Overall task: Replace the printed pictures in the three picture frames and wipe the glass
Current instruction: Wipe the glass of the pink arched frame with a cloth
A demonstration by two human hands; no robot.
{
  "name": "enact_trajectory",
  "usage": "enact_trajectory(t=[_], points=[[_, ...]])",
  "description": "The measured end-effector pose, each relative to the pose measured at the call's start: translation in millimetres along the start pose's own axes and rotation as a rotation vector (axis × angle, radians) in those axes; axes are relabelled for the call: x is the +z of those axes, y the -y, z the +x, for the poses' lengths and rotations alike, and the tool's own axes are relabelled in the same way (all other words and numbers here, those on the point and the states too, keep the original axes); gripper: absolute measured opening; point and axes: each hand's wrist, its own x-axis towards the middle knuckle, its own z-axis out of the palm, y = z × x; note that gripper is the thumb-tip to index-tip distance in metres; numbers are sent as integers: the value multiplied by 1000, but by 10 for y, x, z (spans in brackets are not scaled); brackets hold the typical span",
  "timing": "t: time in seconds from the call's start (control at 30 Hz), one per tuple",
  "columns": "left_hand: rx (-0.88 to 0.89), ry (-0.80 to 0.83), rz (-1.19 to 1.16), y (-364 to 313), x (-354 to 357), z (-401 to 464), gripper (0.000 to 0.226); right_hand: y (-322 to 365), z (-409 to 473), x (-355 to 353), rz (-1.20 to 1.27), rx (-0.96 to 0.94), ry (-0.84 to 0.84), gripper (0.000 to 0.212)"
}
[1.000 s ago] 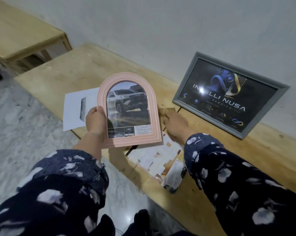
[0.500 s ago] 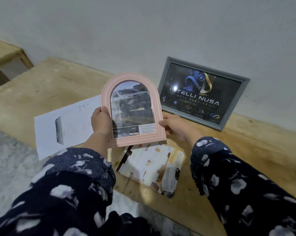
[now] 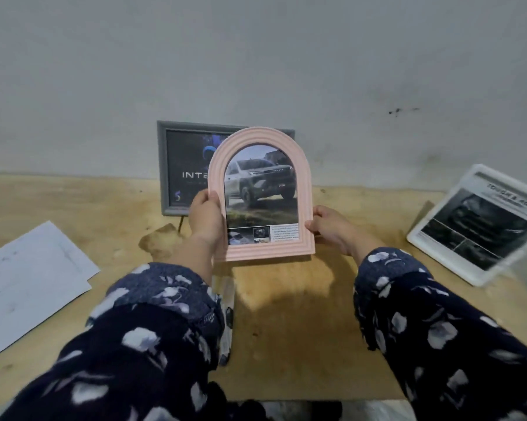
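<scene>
Both hands hold the pink arched picture frame [image 3: 262,196] upright above the middle of the wooden desk [image 3: 301,329]: the left hand [image 3: 206,218] grips its left edge, the right hand [image 3: 329,224] its lower right edge. Behind it, a grey rectangular frame [image 3: 177,165] stands at the desk's back edge. A white frame [image 3: 480,223], seemingly tilted, sits toward the right edge; white paper sheets [image 3: 28,281] lie at the left.

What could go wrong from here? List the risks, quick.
1. The pink frame is held off the table by its two side edges only, left hand and right hand. A slip could drop it and break the glass.
2. The grey frame leans against the wall right behind it. Pushing the pink frame back could knock it over.
3. Fingers near the glass may smudge it.
</scene>
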Motion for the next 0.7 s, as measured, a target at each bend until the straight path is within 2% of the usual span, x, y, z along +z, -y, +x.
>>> enact_trajectory(t=[0.27,0.4,0.7], points=[[-2,127,11,-206,1243,-40,30,-428,302,-1043,-60,11,-248,30],[-20,121,65,-286,1730,-12,36,-552,506,-1391,-141,-2,-297,32],[-51,104,92,-239,2338,32,38,-863,885,-1588,-22,20,-338,35]])
